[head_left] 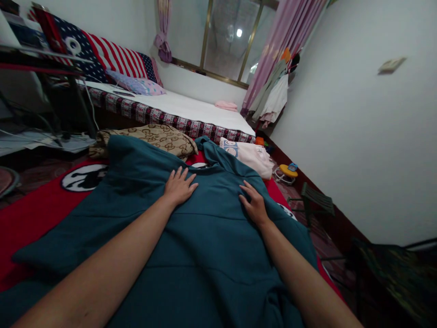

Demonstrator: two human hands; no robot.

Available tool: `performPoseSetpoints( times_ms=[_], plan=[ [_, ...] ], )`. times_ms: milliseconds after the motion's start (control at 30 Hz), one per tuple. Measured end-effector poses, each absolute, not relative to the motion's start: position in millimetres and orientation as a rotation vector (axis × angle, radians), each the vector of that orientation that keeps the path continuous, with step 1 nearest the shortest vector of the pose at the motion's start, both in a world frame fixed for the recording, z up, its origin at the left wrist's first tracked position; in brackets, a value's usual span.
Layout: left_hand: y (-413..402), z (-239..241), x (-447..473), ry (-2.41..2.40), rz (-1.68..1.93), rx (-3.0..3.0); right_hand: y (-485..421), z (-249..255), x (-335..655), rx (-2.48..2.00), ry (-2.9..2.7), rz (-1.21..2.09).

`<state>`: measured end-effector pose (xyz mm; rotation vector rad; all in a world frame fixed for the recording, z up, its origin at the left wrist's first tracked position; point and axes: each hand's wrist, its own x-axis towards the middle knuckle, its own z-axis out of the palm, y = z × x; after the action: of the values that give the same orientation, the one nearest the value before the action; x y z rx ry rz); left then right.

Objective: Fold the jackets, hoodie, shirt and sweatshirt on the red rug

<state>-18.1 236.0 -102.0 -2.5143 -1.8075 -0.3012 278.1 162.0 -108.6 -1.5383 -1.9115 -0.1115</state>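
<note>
A large teal garment [208, 237] lies spread over a red blanket [37, 209] in front of me. My left hand [179, 187] rests flat on the cloth near its upper middle, fingers stretched and slightly apart. My right hand [254, 202] lies palm down on the garment a little to the right, fingers extended toward the collar [213, 152]. Neither hand holds anything. Beyond the garment sit a folded beige patterned cloth [153, 136] and a folded pink-white cloth [252, 155].
A mattress [191, 107] with a white sheet, a pillow [138, 85] and a flag-patterned cover lies behind, under a window. A dark desk frame [51, 68] stands at the left. A white wall, a small green stool [316, 198] and a toy [287, 172] are on the right.
</note>
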Motion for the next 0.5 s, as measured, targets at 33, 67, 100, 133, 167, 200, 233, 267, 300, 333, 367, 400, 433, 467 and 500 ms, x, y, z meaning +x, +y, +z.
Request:
performPoseSetpoints(
  times_ms=[33, 67, 100, 133, 167, 200, 233, 267, 300, 333, 367, 400, 433, 467, 500],
  plan=[
    [236, -102, -18, -1.805, -0.303, -2.512, 159, -105, 283, -1.491, -1.802, -0.164],
    [235, -102, -18, -1.804, -0.308, -2.509, 156, -102, 290, -1.49, -1.661, -0.233],
    [235, -102, -18, -1.803, -0.313, -2.507, 154, -99, 298, -1.551, -1.5, -0.291],
    [235, -102, -18, -1.801, -0.32, -2.505, 153, -97, 306, -1.656, -1.345, -0.318],
    [235, -103, -18, -1.801, -0.327, -2.502, 152, -96, 314, -1.779, -1.219, -0.304],
    [235, -103, -18, -1.802, -0.334, -2.499, 153, -95, 322, -1.896, -1.13, -0.256],
    [235, -103, -18, -1.805, -0.34, -2.496, 154, -94, 329, -1.99, -1.084, -0.188],
    [235, -104, -17, -1.808, -0.348, -2.492, 155, -94, 334, -2.052, -1.078, -0.119],
    [235, -104, -17, -1.81, -0.352, -2.489, 157, -94, 338, -2.081, -1.107, -0.058],
    [235, -104, -17, -1.811, -0.354, -2.485, 158, -93, 340, -2.087, -1.147, -0.013],
    [236, -105, -16, -1.813, -0.352, -2.481, 159, -92, 339, -2.092, -1.181, 0.022],
    [236, -105, -16, -1.814, -0.35, -2.477, 159, -89, 337, -2.095, -1.205, 0.046],
    [236, -105, -16, -1.815, -0.348, -2.474, 158, -85, 331, -2.091, -1.215, 0.038],
    [236, -105, -16, -1.815, -0.347, -2.471, 155, -80, 323, -2.071, -1.224, -0.013],
    [236, -105, -16, -1.815, -0.347, -2.469, 151, -73, 312, -2.028, -1.255, -0.095]
  ],
)
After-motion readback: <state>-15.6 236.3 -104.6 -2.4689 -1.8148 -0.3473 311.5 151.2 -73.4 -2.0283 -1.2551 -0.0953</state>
